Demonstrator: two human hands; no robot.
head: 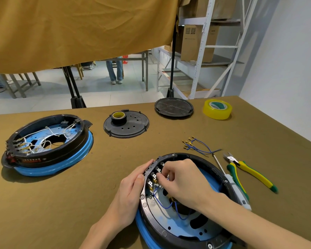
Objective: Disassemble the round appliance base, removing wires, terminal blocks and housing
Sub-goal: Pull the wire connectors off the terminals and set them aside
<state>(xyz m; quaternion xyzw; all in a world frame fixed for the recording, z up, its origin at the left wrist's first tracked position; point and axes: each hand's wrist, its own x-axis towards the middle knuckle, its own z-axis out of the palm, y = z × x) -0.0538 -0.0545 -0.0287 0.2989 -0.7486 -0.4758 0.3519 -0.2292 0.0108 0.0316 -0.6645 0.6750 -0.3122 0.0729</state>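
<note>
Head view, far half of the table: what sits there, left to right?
second round base with white wires → black cover disc carrying a black tape roll → second black disc → yellow tape roll. Nearer, both hands work on the other base.

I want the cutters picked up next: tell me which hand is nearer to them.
Right. The right hand works inside the round base, whose far rim lies beside the cutters. The left hand holds the base's opposite outer edge, farther away.

mustard cloth backdrop (pixel 79 33), white wall (pixel 285 60), metal shelving (pixel 203 42) with cardboard boxes (pixel 190 44)
</note>
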